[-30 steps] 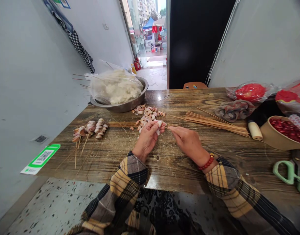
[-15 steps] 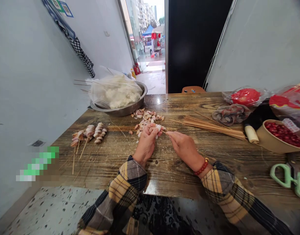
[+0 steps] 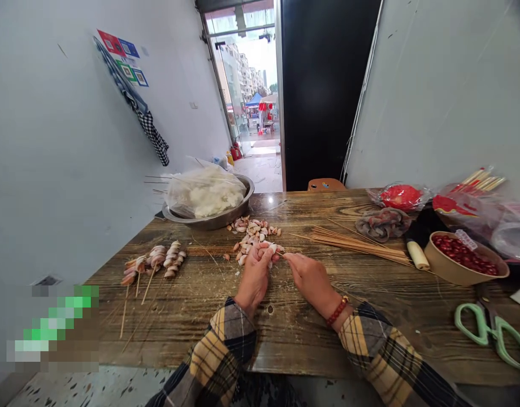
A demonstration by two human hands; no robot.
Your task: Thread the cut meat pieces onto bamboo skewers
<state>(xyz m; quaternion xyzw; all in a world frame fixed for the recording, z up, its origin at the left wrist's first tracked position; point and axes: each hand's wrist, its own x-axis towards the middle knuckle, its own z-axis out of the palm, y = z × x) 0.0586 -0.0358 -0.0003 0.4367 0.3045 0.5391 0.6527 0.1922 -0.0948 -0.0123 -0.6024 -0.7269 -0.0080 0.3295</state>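
Between the fingers of my left hand (image 3: 256, 276) is a pale garlic clove (image 3: 273, 248), pinched at the near edge of a pile of loose cloves (image 3: 255, 228). My right hand (image 3: 311, 281) is closed on a thin wooden skewer (image 3: 280, 254), whose far end meets the garlic in my left fingers. How deep the tip sits in it is hidden. Several skewers threaded with garlic (image 3: 174, 260) lie on the left of the wooden table (image 3: 192, 316). A bundle of bare skewers (image 3: 353, 243) rests beyond my right hand.
A metal basin (image 3: 217, 220) with a plastic-covered white mass stands at the back left. On the right are a crumpled cloth (image 3: 382, 224), a bowl (image 3: 463, 274) of red pieces, green-handled scissors (image 3: 493, 328) and plastic-wrapped packages (image 3: 459, 203). A wall borders the left side.
The camera view has tilted up, so the table and both hands appear lower. Both hands keep their hold on the garlic and the skewer, nearly unchanged in pose.
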